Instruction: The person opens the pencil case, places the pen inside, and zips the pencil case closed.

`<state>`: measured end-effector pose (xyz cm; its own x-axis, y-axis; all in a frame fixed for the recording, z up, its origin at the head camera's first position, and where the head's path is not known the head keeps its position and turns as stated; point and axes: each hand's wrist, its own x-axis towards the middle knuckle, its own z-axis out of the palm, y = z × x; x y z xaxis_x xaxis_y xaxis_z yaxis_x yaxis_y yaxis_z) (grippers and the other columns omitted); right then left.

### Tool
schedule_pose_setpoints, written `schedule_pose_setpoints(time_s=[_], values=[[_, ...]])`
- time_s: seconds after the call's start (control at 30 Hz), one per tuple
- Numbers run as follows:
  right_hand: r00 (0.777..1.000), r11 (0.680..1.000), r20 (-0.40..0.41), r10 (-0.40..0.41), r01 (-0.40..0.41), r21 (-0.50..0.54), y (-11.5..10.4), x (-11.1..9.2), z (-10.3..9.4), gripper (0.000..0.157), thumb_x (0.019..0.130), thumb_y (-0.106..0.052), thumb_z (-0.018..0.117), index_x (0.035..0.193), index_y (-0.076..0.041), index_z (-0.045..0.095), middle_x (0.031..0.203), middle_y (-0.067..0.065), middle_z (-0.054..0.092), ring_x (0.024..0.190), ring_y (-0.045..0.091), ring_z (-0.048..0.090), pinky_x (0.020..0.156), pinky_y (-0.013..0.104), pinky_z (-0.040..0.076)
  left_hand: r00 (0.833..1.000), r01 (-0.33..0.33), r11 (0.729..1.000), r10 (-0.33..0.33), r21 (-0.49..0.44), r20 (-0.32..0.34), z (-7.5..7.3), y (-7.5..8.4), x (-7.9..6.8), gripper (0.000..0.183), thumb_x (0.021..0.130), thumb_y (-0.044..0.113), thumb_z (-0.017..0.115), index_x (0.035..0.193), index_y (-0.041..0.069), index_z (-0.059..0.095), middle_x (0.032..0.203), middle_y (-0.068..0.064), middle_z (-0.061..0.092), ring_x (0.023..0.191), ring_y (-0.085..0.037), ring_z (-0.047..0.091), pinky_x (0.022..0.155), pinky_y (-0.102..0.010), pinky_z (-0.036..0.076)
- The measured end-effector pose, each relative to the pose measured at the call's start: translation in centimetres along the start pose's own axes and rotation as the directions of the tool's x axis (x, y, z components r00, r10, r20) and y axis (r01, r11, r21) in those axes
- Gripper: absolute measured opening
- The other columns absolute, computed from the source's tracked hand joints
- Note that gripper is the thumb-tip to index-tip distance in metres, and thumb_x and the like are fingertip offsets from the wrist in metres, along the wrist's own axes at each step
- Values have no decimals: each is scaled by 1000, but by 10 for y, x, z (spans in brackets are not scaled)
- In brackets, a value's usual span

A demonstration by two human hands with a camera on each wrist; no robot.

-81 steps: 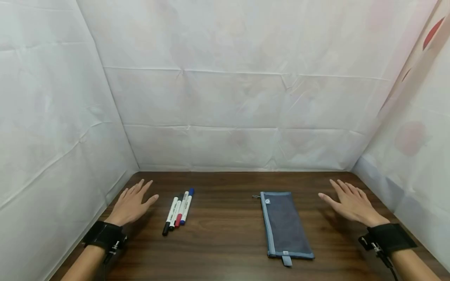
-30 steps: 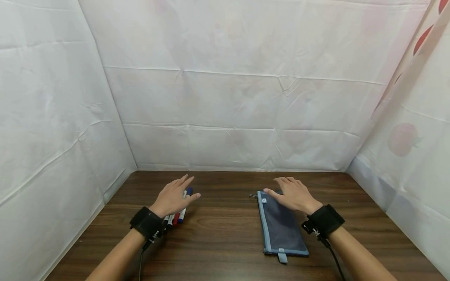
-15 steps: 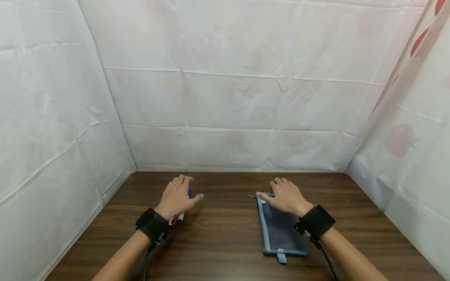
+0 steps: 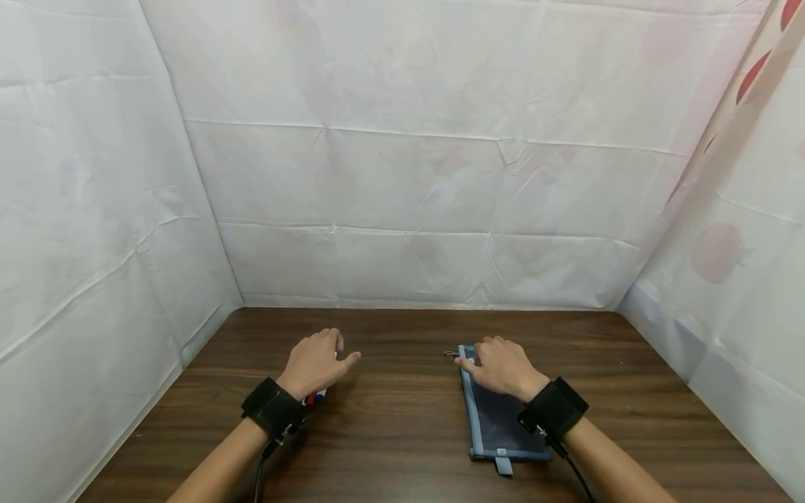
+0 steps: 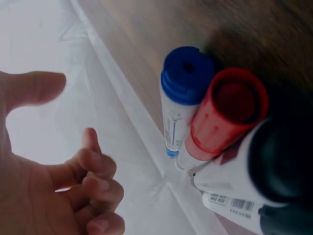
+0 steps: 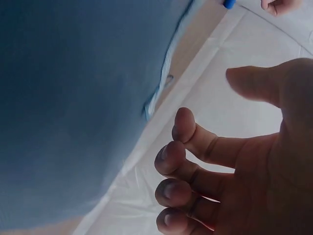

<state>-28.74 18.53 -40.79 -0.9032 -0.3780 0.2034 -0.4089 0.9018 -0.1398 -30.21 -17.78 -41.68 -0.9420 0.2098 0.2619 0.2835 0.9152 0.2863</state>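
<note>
My left hand [image 4: 314, 365] hovers over several whiteboard markers, hiding most of them in the head view. Its fingers bend loosely and the thumb stands apart, with nothing between them. In the left wrist view the markers lie side by side: a blue-ended marker [image 5: 188, 76], a red-ended marker [image 5: 215, 122] and two with black ends. My right hand [image 4: 503, 367] is over the far end of a flat blue-grey mesh zip pouch [image 4: 506, 426], fingers half bent and holding nothing. The pouch lies lengthwise, its zipper on the left edge and a small tab [image 4: 503, 466] at the near end.
The brown wooden table [image 4: 396, 433] carries both things, with bare wood between the hands. White cloth walls [image 4: 402, 175] enclose its back and sides. A black band with a cable [image 4: 273, 409] circles each wrist.
Both hands have moved inward from the table's sides, the left over the markers and the right over the pouch. Their fingers have gone from spread to loosely bent. Markers and pouch stay on the table.
</note>
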Motion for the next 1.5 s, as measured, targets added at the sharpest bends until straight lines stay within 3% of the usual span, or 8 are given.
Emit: schedule_pose_setpoints(time_s=[0.2,0.4,0.63,0.9,1.3,1.5], values=[[1000,999,9,-24,24,-28,-8,-2,5,62,93,-54,58,49,-21,31,48,-9,14,43,9,16,45,25,12,999,38,999,-37,-36,25,-2,0,-4,36,93,41,62,73,12,54,55,2,44,44,-14,37,43,-27,29],[999,998,38,-6,8,-55,-14,-5,12,65,90,-57,61,48,-19,27,47,-9,11,44,8,14,44,24,14,998,66,998,-66,12,18,0,-4,-3,52,95,31,59,49,17,38,45,7,31,39,-10,27,37,-23,21],[996,999,94,5,0,-54,-13,-8,18,64,88,-55,64,48,-20,28,46,-10,12,43,7,16,45,24,13,989,128,986,-135,107,65,0,-7,-2,44,93,34,61,57,12,46,52,0,42,43,-15,40,40,-27,28],[994,1000,103,17,-17,-1,-9,-6,24,57,93,-36,64,50,-19,31,46,-8,21,41,8,23,44,23,16,986,131,980,-145,152,82,-1,-12,-2,39,91,35,65,63,11,52,57,-3,50,47,-18,47,43,-29,34],[987,997,161,10,-23,77,-7,-8,17,56,95,-30,62,49,-19,33,45,-10,19,41,8,20,44,23,15,983,111,974,-137,197,121,1,-14,-2,37,85,40,70,70,10,55,61,-3,51,51,-19,49,45,-31,40],[984,996,177,-18,2,92,-8,-8,14,48,99,-24,57,53,-19,43,48,-9,31,41,7,28,43,23,20,984,116,975,-139,190,114,1,-14,-3,36,85,37,70,67,10,54,60,-3,52,49,-19,50,44,-30,39]])
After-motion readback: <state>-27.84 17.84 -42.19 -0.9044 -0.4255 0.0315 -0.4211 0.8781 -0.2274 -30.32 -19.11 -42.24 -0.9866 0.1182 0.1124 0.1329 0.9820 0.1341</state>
